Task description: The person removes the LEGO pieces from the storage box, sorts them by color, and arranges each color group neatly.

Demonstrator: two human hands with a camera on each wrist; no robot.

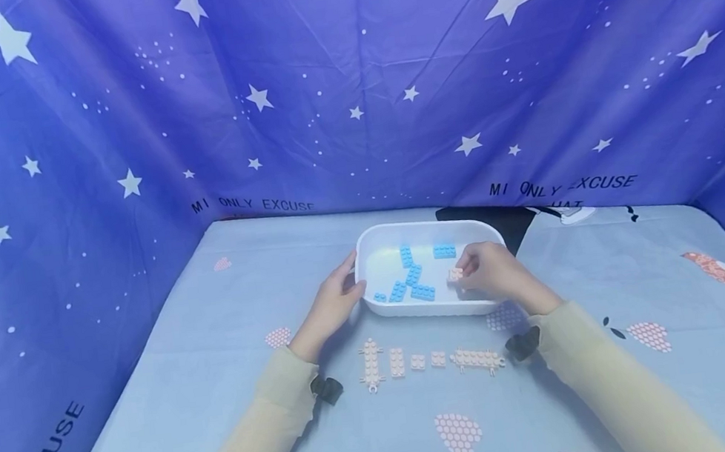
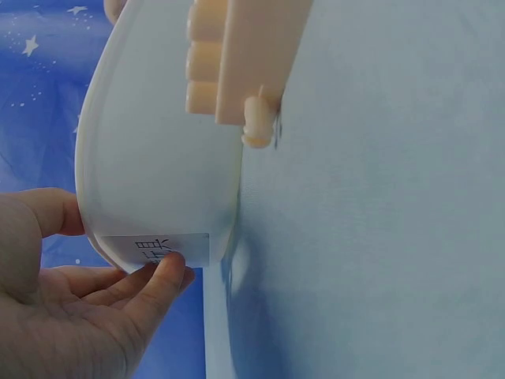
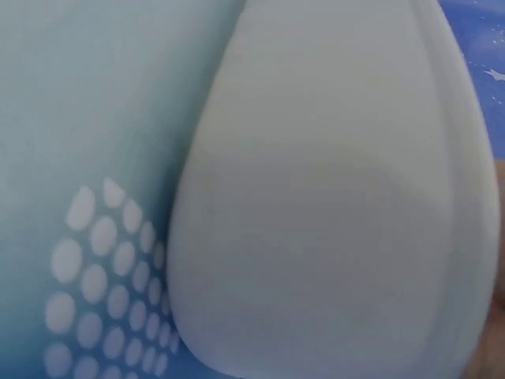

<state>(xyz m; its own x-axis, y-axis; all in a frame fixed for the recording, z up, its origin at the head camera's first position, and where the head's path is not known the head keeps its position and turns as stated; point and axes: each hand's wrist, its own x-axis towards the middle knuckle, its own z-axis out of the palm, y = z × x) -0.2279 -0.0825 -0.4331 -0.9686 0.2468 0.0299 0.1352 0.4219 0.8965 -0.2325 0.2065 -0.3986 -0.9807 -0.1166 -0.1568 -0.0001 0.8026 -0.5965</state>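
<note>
A white plastic tray [image 1: 435, 310] stands on the cloth with several blue building bricks [image 1: 422, 292] in it. My left hand [image 1: 333, 302] grips its left end, thumb at the rim and fingers against the outer wall, beside a printed label [image 2: 197, 246]. Reaching over the right side, my right hand [image 1: 494, 271] pinches a small pale pink building brick [image 1: 454, 275] inside the tray. In the right wrist view the tray's outer wall [image 3: 331, 205] hides most of that hand.
In front of the tray lies a row of pale pink pieces: a long one with side pegs [image 1: 371, 365], a plain brick [image 1: 397, 362], two small bricks [image 1: 438, 359] and another pegged piece [image 1: 478, 360]. A black object [image 1: 486, 219] lies behind the tray. Blue starry curtains [image 1: 365, 129] enclose the table.
</note>
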